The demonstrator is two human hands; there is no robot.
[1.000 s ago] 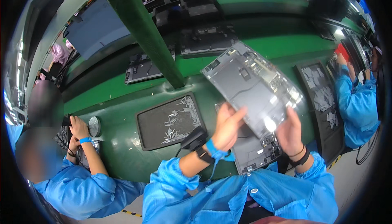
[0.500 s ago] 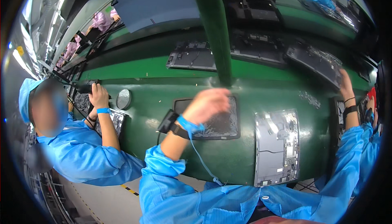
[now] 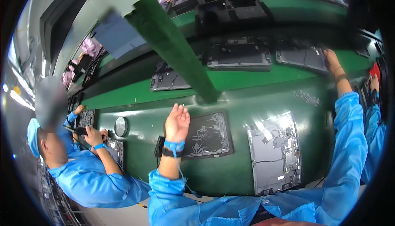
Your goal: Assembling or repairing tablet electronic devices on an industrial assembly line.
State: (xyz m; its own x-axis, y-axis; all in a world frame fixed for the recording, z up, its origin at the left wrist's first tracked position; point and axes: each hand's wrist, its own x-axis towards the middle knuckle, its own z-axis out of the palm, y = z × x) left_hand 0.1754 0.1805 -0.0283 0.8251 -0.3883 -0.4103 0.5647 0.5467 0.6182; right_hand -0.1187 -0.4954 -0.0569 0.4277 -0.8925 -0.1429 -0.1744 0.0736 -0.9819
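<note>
My left hand [image 3: 177,124] is raised palm up beside a black tray [image 3: 199,157], its fingers loosely bent and apart with nothing in them. Clear and grey plastic strips [image 3: 210,134] lie scattered in that tray. Stretched far to the right, my right hand [image 3: 331,61] grips the right end of an opened laptop base [image 3: 298,57] on the far green shelf. Another opened laptop base [image 3: 267,147], grey with its circuit board showing, lies on the table in front of me. A blue strap with a cord circles my left wrist.
A green post [image 3: 173,45] slants across the far side. More laptop bases [image 3: 238,55] lie along the shelf. A pile of small strips [image 3: 306,97] sits at right, and a round container [image 3: 120,126] at left. A co-worker [image 3: 86,168] works at my left; another person's sleeve [image 3: 373,131] is at far right.
My right hand has lowered the tilted laptop base onto the shelf, moving left. My left hand has swung left off the tray and turned palm up. The view has tilted.
</note>
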